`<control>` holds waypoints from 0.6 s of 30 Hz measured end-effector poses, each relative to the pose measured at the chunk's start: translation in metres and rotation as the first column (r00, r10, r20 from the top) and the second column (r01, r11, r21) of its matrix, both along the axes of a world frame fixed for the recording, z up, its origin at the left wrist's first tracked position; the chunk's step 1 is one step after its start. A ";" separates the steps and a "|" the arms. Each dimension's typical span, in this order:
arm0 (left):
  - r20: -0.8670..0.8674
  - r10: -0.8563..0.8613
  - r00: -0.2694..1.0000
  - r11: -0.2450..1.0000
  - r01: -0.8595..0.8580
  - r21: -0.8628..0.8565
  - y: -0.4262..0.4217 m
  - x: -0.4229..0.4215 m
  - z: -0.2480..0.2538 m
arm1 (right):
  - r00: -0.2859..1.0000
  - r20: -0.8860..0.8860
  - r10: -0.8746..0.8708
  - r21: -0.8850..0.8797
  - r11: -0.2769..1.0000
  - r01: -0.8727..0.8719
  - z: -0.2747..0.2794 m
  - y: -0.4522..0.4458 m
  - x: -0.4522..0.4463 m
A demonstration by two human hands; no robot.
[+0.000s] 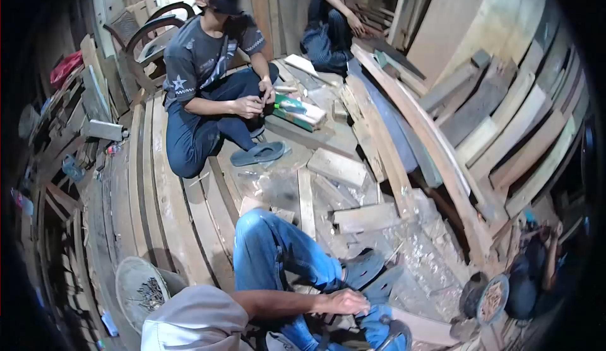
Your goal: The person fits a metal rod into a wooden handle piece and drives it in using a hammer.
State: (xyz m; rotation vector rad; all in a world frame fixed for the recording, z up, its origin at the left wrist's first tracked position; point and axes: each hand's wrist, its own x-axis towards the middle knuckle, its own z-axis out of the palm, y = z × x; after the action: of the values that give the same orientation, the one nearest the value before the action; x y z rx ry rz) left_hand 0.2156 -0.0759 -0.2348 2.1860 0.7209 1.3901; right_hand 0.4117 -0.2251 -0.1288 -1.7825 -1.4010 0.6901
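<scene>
My left hand (347, 302) is at the bottom, its arm reaching in from a pale sleeve (196, 316) across my blue jeans (268, 240). Its fingers look curled together, and what they hold, if anything, is too small to make out. Just right of it are bunched blue fabric (377, 322) and a dark curved piece (396, 337) I cannot identify. A smooth brown wooden piece (426, 327) extends to the right from there. Above the hand is my dark clog (364, 269). My right hand does not show.
Across from me a seated person (214, 67) works with both hands beside a green-and-white box (300, 112). Another person (331, 26) crouches behind. A bucket of nails (129, 288) stands left, a round container (492, 300) right. Curved timber (524, 124) is stacked at right.
</scene>
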 end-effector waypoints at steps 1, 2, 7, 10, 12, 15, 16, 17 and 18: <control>-0.019 0.059 0.998 0.998 -0.059 0.027 -0.002 0.003 -0.005 | 0.943 -0.262 -0.204 -0.349 0.931 0.105 0.029 0.007 -0.011; -0.007 0.066 0.998 0.996 -0.066 0.056 0.002 0.002 -0.001 | 0.955 -0.218 -0.203 -0.385 0.917 0.107 0.048 0.014 -0.017; -0.089 0.041 0.995 0.993 -0.050 -0.108 0.002 -0.003 -0.014 | 0.774 -0.514 -0.370 -0.529 0.847 0.054 0.047 0.006 -0.016; 0.021 0.019 1.000 0.997 -0.017 -0.072 0.010 0.002 0.000 | 0.858 -0.422 -0.293 -0.547 0.837 0.017 0.055 0.009 -0.022; 0.020 0.018 1.000 0.976 -0.014 -0.217 0.008 0.005 -0.002 | 0.880 -0.429 -0.205 -0.467 0.884 -0.022 0.045 0.007 -0.028; -0.006 0.030 1.000 0.935 -0.030 -0.354 0.010 0.003 -0.005 | 0.917 -0.368 -0.153 -0.524 0.849 -0.068 0.043 0.011 -0.027; -0.026 0.032 0.999 0.893 -0.040 -0.449 0.010 0.003 -0.001 | 0.910 -0.386 -0.151 -0.508 0.858 -0.073 0.042 0.012 -0.027; -0.038 0.038 0.999 0.896 -0.051 -0.441 0.011 0.004 0.000 | 0.899 -0.413 -0.145 -0.483 0.872 -0.081 0.040 0.014 -0.027; -0.033 0.044 0.999 0.907 -0.053 -0.418 0.011 0.003 0.001 | 0.895 -0.423 -0.140 -0.478 0.874 -0.089 0.039 0.017 -0.029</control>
State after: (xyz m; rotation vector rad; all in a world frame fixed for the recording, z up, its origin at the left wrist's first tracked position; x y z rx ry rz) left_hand 0.2183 -0.0648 -0.2343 1.8566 0.9868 1.1078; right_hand 0.3830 -0.2076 -0.0895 -1.8399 -0.9308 1.4414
